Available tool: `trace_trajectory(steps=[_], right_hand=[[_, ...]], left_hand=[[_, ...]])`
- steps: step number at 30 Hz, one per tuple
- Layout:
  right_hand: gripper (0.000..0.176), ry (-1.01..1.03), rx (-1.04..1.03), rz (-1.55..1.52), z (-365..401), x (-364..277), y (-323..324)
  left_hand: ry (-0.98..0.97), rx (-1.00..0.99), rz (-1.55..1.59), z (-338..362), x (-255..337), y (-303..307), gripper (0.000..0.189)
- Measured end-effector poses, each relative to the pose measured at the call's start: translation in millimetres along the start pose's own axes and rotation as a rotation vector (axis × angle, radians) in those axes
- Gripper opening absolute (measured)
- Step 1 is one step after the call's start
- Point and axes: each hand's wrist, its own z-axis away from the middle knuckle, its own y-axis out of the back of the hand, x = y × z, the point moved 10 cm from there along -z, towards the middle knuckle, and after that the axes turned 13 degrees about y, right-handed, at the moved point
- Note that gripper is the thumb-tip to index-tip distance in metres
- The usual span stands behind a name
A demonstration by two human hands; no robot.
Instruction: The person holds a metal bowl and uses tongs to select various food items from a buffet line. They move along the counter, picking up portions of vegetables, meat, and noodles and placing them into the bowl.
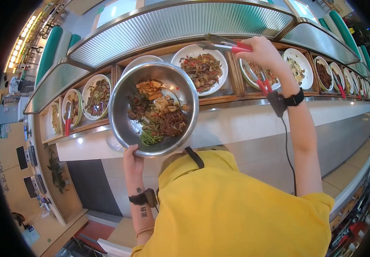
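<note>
My left hand (pixel 132 159) is closed on the near rim of a large steel bowl (pixel 120 124). Several separate heaps of food lie in it: orange-brown slices, dark leafy greens, pale pieces, dark brown shreds and chopped green stems. In my right hand (pixel 260 53) are metal tongs with red handles (pixel 241 47), raised and pointing left. Their tips are over the back edge of a white plate (pixel 223 75) of mixed stir-fried vegetables with red bits. A dark strip shows at the tips. Below my right forearm, a second pair of red-handled tongs (pixel 263 83) rests on another plate.
Plates of food stand in a wooden-framed counter along both sides, including a meat dish (pixel 97 97) at left and a pale dish (pixel 298 70) at right. A ribbed glass guard (pixel 185 32) runs behind them. More red-handled tongs (pixel 68 124) lean on a left plate.
</note>
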Motion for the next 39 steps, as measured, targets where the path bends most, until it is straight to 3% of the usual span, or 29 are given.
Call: trace_trajectory(steps=[8,14,16,22,27,39], right_hand=[[0.046,-0.070,-0.029,-0.070,18,-11,17],[0.042,0.150,0.080,-0.092,18,-90,25],[0.034,0.249,-0.115,-0.040,14,-137,13],[0.025,0.392,-0.345,0.183,0,-196,-60],[0.028,0.352,-0.576,0.264,-15,-205,-102],[0.027,0.316,-0.553,0.274,-29,-193,-117]], left_hand=[[-0.002,0.049,-0.005,2,0,3,0.041],[-0.003,-0.010,0.019,6,0,-5,0.038],[-0.003,0.017,0.040,8,1,-7,0.035],[0.004,0.042,0.036,11,1,-9,0.027],[-0.008,0.037,0.047,14,1,-11,0.027],[0.020,-0.004,0.022,11,0,-8,0.033]])
